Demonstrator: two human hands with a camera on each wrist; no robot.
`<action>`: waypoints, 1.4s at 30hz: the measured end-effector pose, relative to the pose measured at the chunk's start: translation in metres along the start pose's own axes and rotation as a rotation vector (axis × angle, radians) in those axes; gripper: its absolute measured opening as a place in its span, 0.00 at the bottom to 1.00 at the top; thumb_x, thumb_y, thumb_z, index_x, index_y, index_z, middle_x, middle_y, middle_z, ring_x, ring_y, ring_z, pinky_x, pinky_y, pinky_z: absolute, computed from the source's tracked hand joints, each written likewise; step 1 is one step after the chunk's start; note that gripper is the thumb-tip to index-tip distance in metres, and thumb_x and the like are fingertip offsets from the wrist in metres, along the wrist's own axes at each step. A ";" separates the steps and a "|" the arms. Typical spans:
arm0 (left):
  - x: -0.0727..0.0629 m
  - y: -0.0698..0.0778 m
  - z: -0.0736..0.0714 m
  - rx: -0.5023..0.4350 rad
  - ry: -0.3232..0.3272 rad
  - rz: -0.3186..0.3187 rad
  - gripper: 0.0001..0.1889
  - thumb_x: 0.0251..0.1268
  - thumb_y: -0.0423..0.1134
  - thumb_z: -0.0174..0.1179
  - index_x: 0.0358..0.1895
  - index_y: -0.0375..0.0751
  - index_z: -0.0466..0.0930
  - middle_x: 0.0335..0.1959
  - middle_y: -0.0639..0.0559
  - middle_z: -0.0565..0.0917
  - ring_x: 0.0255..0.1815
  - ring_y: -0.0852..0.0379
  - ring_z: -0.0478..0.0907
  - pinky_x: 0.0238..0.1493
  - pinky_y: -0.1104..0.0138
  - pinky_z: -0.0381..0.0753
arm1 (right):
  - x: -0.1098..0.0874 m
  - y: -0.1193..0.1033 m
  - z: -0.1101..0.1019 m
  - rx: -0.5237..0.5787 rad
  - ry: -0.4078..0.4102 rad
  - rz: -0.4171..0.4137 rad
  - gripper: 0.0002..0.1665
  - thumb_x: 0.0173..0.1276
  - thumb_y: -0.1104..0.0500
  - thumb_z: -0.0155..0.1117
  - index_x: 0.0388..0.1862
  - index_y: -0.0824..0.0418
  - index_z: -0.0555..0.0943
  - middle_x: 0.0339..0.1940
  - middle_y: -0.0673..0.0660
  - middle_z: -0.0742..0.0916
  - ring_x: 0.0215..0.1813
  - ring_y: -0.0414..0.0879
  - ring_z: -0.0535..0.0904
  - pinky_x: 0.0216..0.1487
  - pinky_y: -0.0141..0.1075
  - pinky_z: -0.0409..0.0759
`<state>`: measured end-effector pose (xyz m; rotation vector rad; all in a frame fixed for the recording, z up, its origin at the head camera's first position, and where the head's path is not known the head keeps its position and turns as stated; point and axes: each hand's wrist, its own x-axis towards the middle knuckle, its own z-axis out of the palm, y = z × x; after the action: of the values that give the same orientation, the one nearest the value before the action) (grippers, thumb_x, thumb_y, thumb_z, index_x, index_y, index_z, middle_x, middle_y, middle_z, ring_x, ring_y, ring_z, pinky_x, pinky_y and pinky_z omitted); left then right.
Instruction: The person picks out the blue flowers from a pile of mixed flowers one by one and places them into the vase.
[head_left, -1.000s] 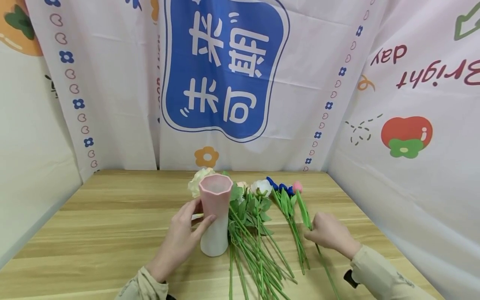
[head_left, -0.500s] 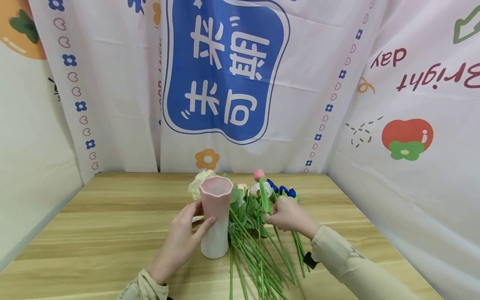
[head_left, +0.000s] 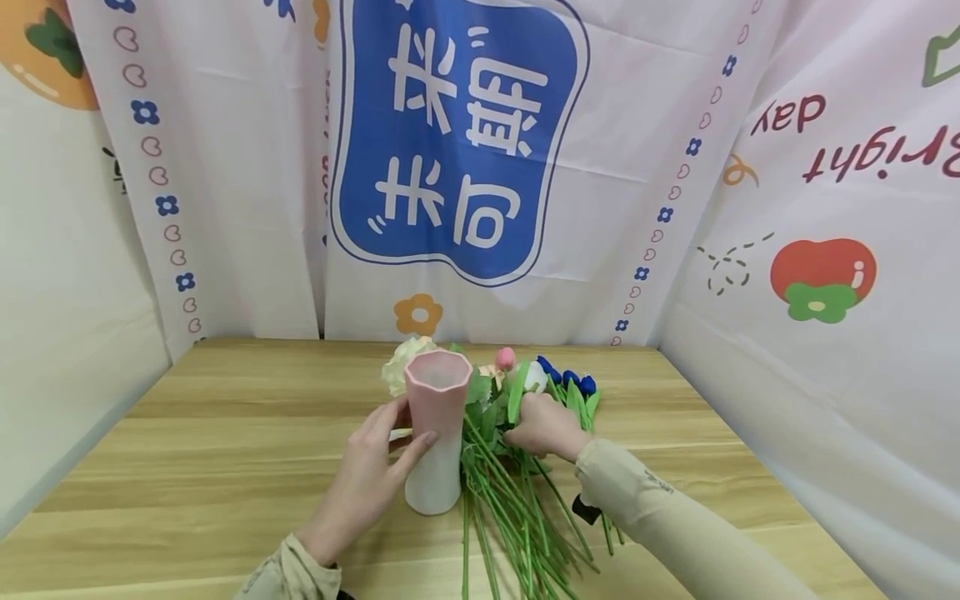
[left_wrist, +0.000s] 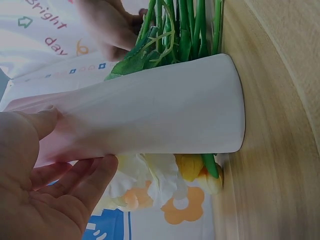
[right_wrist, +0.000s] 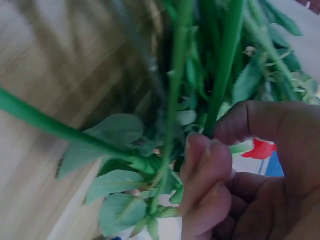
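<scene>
The vase is upright on the table, about midway between left and right edges; front edge is out of frame. My left hand has it pinched high up, thumb one side, fingers the other. My right hand pinches the pink tulip by its stem, over the loose green stems on the vase's right; tulip head points to the back edge, near the white flower. Main risk, I'd say: snagging. Fingers and stem are in among leaves, so a fast lift could drag neighbours along or shove the pile toward the front edge. Second: tipping. Vase is tall and narrow, my hold is high, so a sideways bump from the pile or my right hand could tilt it. If it leans toward the back edge, the cream flower behind gets squashed. Third: my right sleeve crosses the stems of the blue flowers, nearer the right edge; a forearm sweep could scatter them. Can't tell how firm either grip is; right wrist view is blurry.
</scene>
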<state>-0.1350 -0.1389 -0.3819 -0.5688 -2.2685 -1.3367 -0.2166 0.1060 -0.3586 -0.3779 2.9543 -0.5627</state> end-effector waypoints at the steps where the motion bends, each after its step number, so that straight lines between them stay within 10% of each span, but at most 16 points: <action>1: 0.000 0.000 0.000 0.000 0.000 0.000 0.29 0.66 0.44 0.65 0.66 0.37 0.69 0.56 0.46 0.77 0.51 0.53 0.79 0.47 0.70 0.84 | 0.002 0.002 0.001 -0.009 -0.005 0.001 0.26 0.61 0.59 0.67 0.07 0.54 0.67 0.03 0.47 0.69 0.08 0.40 0.66 0.07 0.29 0.58; 14: 0.000 -0.001 0.000 0.000 0.003 0.007 0.29 0.66 0.44 0.65 0.66 0.37 0.69 0.55 0.47 0.78 0.51 0.54 0.79 0.46 0.70 0.84 | -0.002 0.015 0.007 0.029 -0.030 -0.070 0.28 0.65 0.62 0.61 0.07 0.53 0.62 0.04 0.44 0.62 0.09 0.37 0.58 0.10 0.28 0.56; 21: 0.000 0.000 0.000 -0.004 -0.003 -0.006 0.29 0.66 0.44 0.65 0.66 0.37 0.69 0.55 0.46 0.77 0.51 0.52 0.79 0.47 0.70 0.84 | -0.010 0.028 -0.002 0.089 -0.003 -0.091 0.31 0.69 0.63 0.61 0.06 0.55 0.64 0.05 0.51 0.74 0.10 0.43 0.73 0.11 0.30 0.72; 42: 0.000 0.000 0.000 0.005 -0.005 -0.014 0.29 0.66 0.45 0.65 0.66 0.36 0.70 0.55 0.46 0.78 0.51 0.52 0.79 0.47 0.68 0.84 | -0.011 0.083 -0.041 0.019 -0.030 0.126 0.24 0.53 0.73 0.57 0.07 0.53 0.62 0.05 0.49 0.68 0.09 0.41 0.65 0.08 0.27 0.63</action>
<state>-0.1350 -0.1389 -0.3813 -0.5558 -2.2830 -1.3376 -0.2306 0.1985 -0.3508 -0.1941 2.9165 -0.5635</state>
